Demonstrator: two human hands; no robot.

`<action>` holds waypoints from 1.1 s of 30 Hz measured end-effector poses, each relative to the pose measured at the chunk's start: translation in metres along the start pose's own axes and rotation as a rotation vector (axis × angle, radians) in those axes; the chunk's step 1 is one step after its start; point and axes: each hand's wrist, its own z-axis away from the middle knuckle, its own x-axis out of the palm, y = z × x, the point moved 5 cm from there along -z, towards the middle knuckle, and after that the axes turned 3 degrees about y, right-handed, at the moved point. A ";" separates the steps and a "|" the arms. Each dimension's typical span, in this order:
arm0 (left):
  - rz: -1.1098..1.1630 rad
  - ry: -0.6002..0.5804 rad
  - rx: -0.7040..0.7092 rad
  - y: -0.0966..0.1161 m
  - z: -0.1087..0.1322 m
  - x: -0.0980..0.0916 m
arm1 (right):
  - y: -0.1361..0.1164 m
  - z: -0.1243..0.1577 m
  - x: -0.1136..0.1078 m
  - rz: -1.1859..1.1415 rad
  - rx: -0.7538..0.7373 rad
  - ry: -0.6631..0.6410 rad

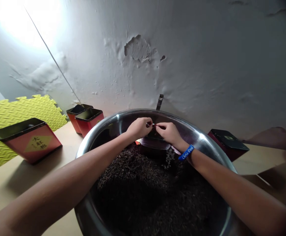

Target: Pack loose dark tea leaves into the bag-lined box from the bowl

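Note:
A large metal basin (84,149) is filled with loose dark tea leaves (143,170). Over its far side my left hand (140,127) and my right hand (169,132) meet, fingertips almost touching. Both pinch at a tiny reddish and white bit between them, too small to name. The right wrist wears a blue band (186,152) with white lettering. Just beneath the hands, a dark container (154,151) with a pale, see-through rim rests on the leaves, partly hidden. A small red and yellow piece (137,142) shows beside it.
On the wooden table (0,200), an open red tea tin (36,144) and two more open tins (90,120) stand left of the basin. A dark closed tin (228,143) is at right. Behind are a peeling wall (194,72) and a yellow foam mat (22,113).

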 end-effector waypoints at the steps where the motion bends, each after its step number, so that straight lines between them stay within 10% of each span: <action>1: -0.003 0.006 -0.002 -0.001 0.000 -0.001 | 0.001 0.000 0.001 -0.026 0.012 -0.019; 33: 0.022 0.046 0.060 0.007 -0.003 -0.006 | -0.001 -0.003 -0.004 -0.054 0.005 0.026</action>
